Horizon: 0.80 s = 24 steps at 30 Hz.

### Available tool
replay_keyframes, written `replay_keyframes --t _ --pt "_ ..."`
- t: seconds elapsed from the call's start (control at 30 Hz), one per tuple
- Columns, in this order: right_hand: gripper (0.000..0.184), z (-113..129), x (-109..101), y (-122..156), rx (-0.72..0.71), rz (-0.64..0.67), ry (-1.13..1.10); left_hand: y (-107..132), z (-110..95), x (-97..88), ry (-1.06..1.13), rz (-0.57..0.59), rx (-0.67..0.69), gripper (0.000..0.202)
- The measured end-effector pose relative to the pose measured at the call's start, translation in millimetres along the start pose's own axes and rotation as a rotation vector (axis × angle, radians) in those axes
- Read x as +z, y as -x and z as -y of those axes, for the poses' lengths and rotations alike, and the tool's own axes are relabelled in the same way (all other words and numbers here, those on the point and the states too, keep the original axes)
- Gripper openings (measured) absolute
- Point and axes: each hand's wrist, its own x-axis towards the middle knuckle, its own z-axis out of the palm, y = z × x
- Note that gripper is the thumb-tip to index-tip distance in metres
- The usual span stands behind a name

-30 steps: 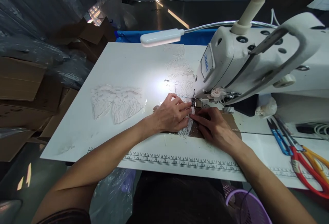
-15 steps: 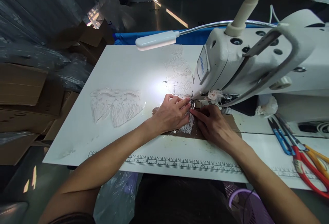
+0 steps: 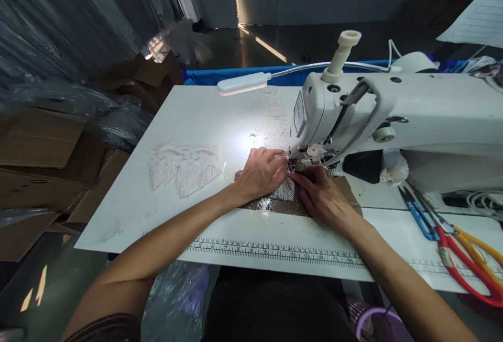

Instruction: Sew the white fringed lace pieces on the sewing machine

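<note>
My left hand [image 3: 259, 174] lies on a white lace piece [image 3: 285, 190] just left of the presser foot [image 3: 295, 164] of a white sewing machine [image 3: 393, 122]. Its fingers are curled and pressed down on the lace. My right hand [image 3: 320, 195] rests on the same lace from the right, fingertips pinched at the foot. The lace runs under the needle and continues behind the machine [image 3: 271, 117]. A brown taped patch [image 3: 271, 205] lies under my hands.
More lace pieces [image 3: 184, 166] lie at the table's left. A gooseneck lamp [image 3: 243, 83] lights the needle area. Blue snips [image 3: 418, 215] and red and yellow scissors [image 3: 467, 263] lie at the right. A printed ruler [image 3: 275, 252] runs along the front edge. Cardboard boxes [image 3: 43, 153] stand left.
The camera has pulled back and tilted up, so the machine looks smaller. Both hands stayed at the presser foot and crept slightly toward it with the lace.
</note>
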Motion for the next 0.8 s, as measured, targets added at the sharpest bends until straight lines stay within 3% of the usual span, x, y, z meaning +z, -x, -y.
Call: replay_keyframes --t 0.1,0.3,0.5,0.67,0.8 --pt "0.039 0 3 2 -0.015 -0.006 -0.006 -21 18 0.5 -0.009 0.009 -0.107 0.023" --pt "0.037 -4 -5 3 0.037 0.026 -0.100 -50 36 -0.9 -0.078 0.173 -0.081 0.039" --pt "0.037 -15 -42 11 0.169 0.186 -0.202 -28 30 -8.3 -0.073 0.265 -0.130 0.043" --pt "0.033 -22 -64 34 0.214 0.136 -0.220 -11 30 -19.2 -0.018 0.233 -0.137 0.045" --pt "0.032 -24 -69 52 0.260 0.107 -0.176 -7 26 -21.3 0.011 0.160 -0.038 0.035"
